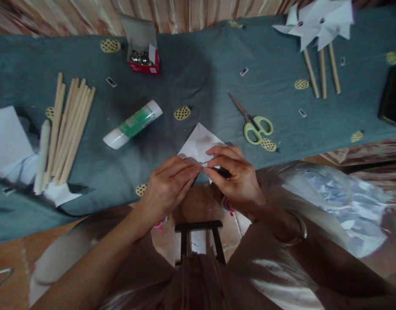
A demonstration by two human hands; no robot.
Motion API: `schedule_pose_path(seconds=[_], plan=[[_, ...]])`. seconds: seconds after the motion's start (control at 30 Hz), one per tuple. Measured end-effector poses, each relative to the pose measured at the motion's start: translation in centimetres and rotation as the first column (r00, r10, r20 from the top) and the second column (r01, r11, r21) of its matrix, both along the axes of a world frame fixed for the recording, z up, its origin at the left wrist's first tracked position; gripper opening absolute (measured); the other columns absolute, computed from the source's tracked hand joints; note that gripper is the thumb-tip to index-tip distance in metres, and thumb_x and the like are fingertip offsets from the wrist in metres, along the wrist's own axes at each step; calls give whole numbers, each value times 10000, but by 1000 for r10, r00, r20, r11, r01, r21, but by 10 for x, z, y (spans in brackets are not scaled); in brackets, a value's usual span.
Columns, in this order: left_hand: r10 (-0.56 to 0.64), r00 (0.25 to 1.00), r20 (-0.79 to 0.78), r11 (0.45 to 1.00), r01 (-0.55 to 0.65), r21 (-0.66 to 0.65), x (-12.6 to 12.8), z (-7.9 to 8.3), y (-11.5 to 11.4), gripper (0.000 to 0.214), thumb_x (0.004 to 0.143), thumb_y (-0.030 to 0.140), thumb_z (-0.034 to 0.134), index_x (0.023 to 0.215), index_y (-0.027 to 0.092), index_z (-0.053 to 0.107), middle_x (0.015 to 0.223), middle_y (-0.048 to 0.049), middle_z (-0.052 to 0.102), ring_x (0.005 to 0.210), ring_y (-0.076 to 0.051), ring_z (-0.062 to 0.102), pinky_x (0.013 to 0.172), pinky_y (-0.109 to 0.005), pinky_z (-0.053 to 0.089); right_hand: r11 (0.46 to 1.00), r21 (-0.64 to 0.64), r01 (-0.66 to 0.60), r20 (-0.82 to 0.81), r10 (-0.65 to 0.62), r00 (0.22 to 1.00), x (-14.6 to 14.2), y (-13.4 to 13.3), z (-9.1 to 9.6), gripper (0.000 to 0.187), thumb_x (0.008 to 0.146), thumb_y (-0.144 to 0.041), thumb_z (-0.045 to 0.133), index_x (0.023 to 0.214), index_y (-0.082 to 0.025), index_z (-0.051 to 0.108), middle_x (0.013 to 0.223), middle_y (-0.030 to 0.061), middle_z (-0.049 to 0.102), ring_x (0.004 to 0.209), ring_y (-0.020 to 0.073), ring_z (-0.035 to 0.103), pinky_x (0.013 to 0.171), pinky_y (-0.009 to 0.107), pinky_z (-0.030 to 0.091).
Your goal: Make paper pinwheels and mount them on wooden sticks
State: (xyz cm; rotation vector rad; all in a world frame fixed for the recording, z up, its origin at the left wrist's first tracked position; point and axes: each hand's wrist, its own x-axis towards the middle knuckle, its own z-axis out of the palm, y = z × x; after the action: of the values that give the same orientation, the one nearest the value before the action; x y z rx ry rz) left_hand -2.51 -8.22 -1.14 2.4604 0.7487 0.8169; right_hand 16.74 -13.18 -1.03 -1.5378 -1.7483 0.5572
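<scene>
A white paper square [199, 144] lies at the near edge of the teal cloth [201, 77], one corner pointing away from me. My left hand [167, 185] and my right hand [236, 174] meet over its near corner, fingers pinched together on the paper's edge. A dark small object shows under my right fingers; I cannot make out what it is.
Green-handled scissors [256, 125] lie right of the paper, a glue stick [133, 125] to its left. A bundle of wooden sticks [67, 129] and white paper [7, 137] are far left. A red box of pins [143, 58] and finished paper pinwheels [317, 26] sit at the back.
</scene>
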Motion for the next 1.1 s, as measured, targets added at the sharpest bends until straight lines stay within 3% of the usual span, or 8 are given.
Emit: schedule_pose_path(seconds=[0.23,1.1], plan=[[4,999,54,1000,-3,-20,3,1,4,133,927,139,600,1008,145,706,955,-69,747,886,-172,686,777,-301,590,1000,-13,24,5,-24,1000,3,0,1,63,845,-190,694,790,-208,668,1063,68,725,1028,225,652,918,425,518],[36,999,-22,997,-37,-66,5,1,5,168,962,188,556,1022,166,711,967,-56,735,915,-165,690,815,-299,590,1000,29,1,46,-2,999,2,-1,1,66,855,-178,683,791,-188,672,1065,86,727,1030,228,648,927,412,519]])
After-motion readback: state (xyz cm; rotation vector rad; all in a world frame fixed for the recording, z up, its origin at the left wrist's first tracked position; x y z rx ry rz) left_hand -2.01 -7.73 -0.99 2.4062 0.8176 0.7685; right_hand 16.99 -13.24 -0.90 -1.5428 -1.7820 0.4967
